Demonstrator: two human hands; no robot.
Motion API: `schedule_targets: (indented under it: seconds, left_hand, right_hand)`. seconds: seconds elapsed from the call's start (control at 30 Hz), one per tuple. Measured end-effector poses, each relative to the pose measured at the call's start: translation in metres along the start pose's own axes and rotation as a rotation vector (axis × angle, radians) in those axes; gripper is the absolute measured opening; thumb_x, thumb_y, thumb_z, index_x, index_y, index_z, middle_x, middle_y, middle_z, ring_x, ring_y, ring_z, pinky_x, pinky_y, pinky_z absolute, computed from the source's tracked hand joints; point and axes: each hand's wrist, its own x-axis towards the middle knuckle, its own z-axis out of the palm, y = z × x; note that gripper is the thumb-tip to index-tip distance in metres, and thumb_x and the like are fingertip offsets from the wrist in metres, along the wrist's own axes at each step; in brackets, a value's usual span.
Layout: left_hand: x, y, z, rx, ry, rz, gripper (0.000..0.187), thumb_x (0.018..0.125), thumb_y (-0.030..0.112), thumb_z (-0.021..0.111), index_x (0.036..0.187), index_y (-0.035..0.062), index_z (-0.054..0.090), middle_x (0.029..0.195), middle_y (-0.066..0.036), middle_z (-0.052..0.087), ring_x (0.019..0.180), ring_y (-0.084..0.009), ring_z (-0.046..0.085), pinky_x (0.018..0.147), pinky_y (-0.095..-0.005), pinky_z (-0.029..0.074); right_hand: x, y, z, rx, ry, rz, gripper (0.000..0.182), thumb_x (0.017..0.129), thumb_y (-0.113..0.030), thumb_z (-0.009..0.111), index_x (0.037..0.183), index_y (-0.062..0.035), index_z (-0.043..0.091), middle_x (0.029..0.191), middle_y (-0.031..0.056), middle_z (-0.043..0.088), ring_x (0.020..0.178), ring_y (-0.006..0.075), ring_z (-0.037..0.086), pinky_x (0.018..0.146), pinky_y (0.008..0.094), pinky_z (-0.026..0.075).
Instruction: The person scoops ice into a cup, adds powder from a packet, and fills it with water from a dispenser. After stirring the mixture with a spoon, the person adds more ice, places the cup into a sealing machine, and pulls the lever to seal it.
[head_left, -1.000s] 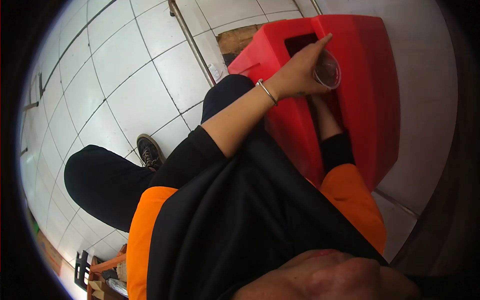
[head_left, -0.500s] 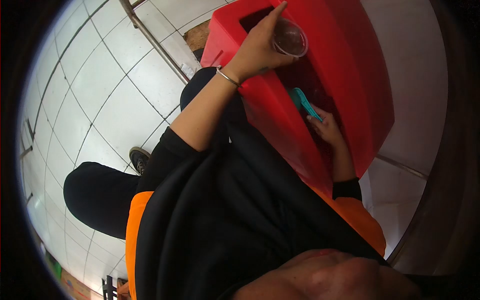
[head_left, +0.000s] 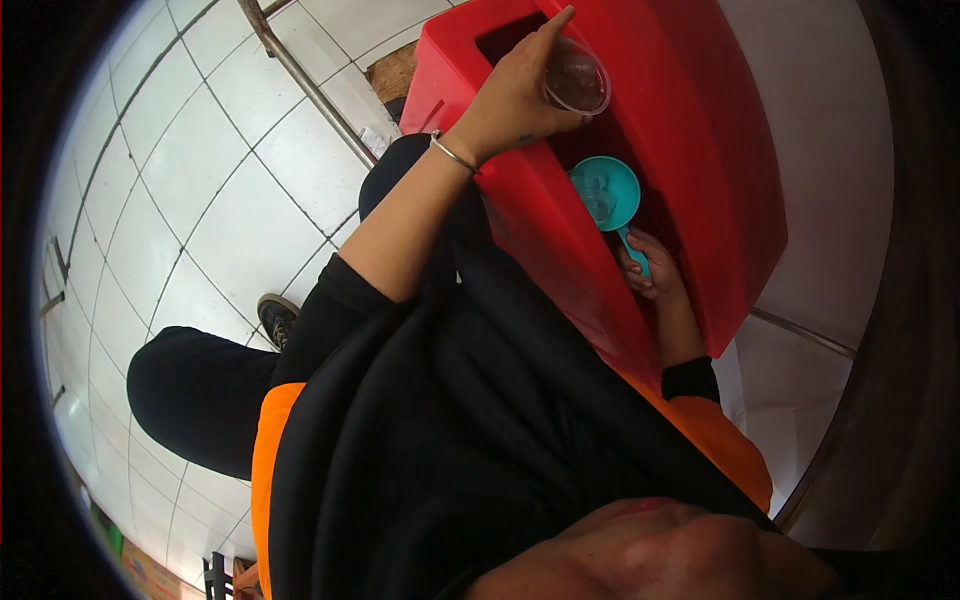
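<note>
My left hand (head_left: 515,105), with a bracelet at the wrist, holds a clear plastic cup (head_left: 578,80) over the opening of a red container (head_left: 710,150). The cup's contents are hard to make out. My right hand (head_left: 650,264) grips the handle of a turquoise scoop (head_left: 622,190) inside that opening. Clear pieces that look like ice lie in the scoop's round bowl, which faces up toward the camera. The scoop is just below the cup in the view, apart from it. The inside of the container is dark.
A metal rail (head_left: 318,92) runs beside the container at the upper left, over white floor tiles (head_left: 205,150). My dark-clothed leg (head_left: 200,400) and a shoe (head_left: 277,318) show at the left. Another bar (head_left: 803,331) lies right of the container.
The scoop has turned from edge-on to bowl-up, and the clear pieces in it now show. My right hand has shifted slightly lower in the view. My left hand and the cup have barely moved.
</note>
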Motion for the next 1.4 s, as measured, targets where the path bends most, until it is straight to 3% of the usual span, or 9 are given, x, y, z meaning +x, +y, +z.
schedule_targets:
  seconds: [0.13, 0.3, 0.6, 0.9, 1.13, 1.23, 1.3, 1.33, 1.4]
  left_hand:
    - [0.0, -0.021, 0.007, 0.18, 0.101, 0.13, 0.108, 0.057, 0.014, 0.085, 0.147, 0.0038, 0.027, 0.122, -0.02, 0.054, 0.116, -0.0339, 0.053, 0.101, -0.0389, 0.044]
    - [-0.001, -0.012, 0.007, 0.236, 0.002, 0.033, 0.107, 0.056, 0.013, 0.085, 0.146, 0.0034, 0.028, 0.123, -0.019, 0.054, 0.116, -0.0337, 0.053, 0.101, -0.0381, 0.043]
    - [0.0, -0.021, 0.007, 0.2, 0.052, 0.108, 0.107, 0.056, 0.015, 0.085, 0.146, 0.0034, 0.028, 0.117, -0.018, 0.056, 0.11, -0.0327, 0.055, 0.098, -0.0397, 0.044]
    - [-0.006, -0.014, 0.01, 0.232, -0.063, 0.079, 0.104, 0.058, 0.007, 0.082, 0.148, 0.014, 0.029, 0.117, -0.014, 0.06, 0.112, -0.0288, 0.058, 0.098, -0.0388, 0.047]
    - [-0.006, -0.016, 0.006, 0.111, -0.083, 0.03, 0.105, 0.058, 0.004, 0.081, 0.148, 0.0146, 0.03, 0.119, -0.014, 0.059, 0.111, -0.0281, 0.059, 0.098, -0.0372, 0.047]
    - [-0.004, -0.02, 0.003, -0.014, 0.003, 0.033, 0.098, 0.058, 0.005, 0.081, 0.145, 0.0152, 0.037, 0.121, -0.014, 0.057, 0.11, -0.0282, 0.058, 0.098, -0.0357, 0.047]
    - [-0.004, -0.017, 0.004, 0.072, -0.014, 0.057, 0.087, 0.06, 0.007, 0.081, 0.14, 0.0178, 0.048, 0.123, -0.014, 0.054, 0.111, -0.0292, 0.055, 0.1, -0.0374, 0.044]
    - [-0.004, -0.016, 0.005, 0.087, -0.01, 0.07, 0.087, 0.06, 0.007, 0.081, 0.14, 0.0178, 0.048, 0.123, -0.014, 0.054, 0.111, -0.0292, 0.055, 0.1, -0.0374, 0.044]
    - [-0.006, -0.014, 0.01, 0.263, 0.012, 0.169, 0.076, 0.061, 0.01, 0.081, 0.133, 0.0196, 0.056, 0.123, -0.013, 0.054, 0.113, -0.0301, 0.051, 0.102, -0.0402, 0.041]
  right_hand:
    - [0.002, -0.005, 0.019, 0.087, -0.048, -0.083, 0.026, 0.101, -0.025, 0.044, 0.119, -0.0068, 0.045, 0.058, -0.0009, 0.044, 0.034, 0.0059, 0.034, 0.031, 0.0192, 0.028]
    - [0.002, -0.027, 0.094, -0.308, 0.4, -0.297, 0.023, 0.101, -0.023, 0.044, 0.12, -0.0103, 0.045, 0.059, 0.0012, 0.043, 0.034, 0.0072, 0.034, 0.031, 0.0197, 0.025]
    - [-0.002, -0.027, 0.109, 0.022, 0.331, -0.341, 0.016, 0.1, -0.023, 0.045, 0.112, -0.0134, 0.049, 0.06, 0.0003, 0.046, 0.034, 0.0069, 0.034, 0.03, 0.0194, 0.025]
    - [0.0, -0.041, 0.128, -0.179, 0.417, -0.561, 0.013, 0.101, -0.024, 0.044, 0.103, -0.0121, 0.049, 0.06, 0.0005, 0.047, 0.035, 0.0059, 0.035, 0.03, 0.02, 0.026]
    - [0.0, -0.052, 0.093, 0.316, 0.018, -0.336, 0.023, 0.1, -0.022, 0.046, 0.116, -0.0065, 0.049, 0.058, 0.001, 0.044, 0.035, 0.0065, 0.035, 0.03, 0.0206, 0.027]
    - [-0.029, -0.06, 0.066, -0.051, 0.216, -0.483, 0.04, 0.099, -0.026, 0.05, 0.132, -0.0034, 0.048, 0.063, 0.0017, 0.051, 0.038, 0.0051, 0.038, 0.033, 0.0195, 0.027]
    - [-0.051, -0.07, 0.071, -1.14, 0.641, -0.373, 0.053, 0.097, -0.035, 0.053, 0.141, -0.0077, 0.045, 0.067, 0.0021, 0.054, 0.054, 0.0101, 0.053, 0.051, 0.0223, 0.044]
    - [-0.05, -0.069, 0.074, -1.142, 0.632, -0.393, 0.053, 0.097, -0.035, 0.053, 0.141, -0.0077, 0.045, 0.067, 0.0021, 0.054, 0.054, 0.0101, 0.053, 0.051, 0.0223, 0.044]
    - [-0.05, -0.065, 0.08, -1.479, 0.514, -0.483, 0.049, 0.096, -0.04, 0.056, 0.134, -0.0092, 0.056, 0.096, 0.0097, 0.063, 0.096, 0.016, 0.061, 0.086, 0.0295, 0.047]
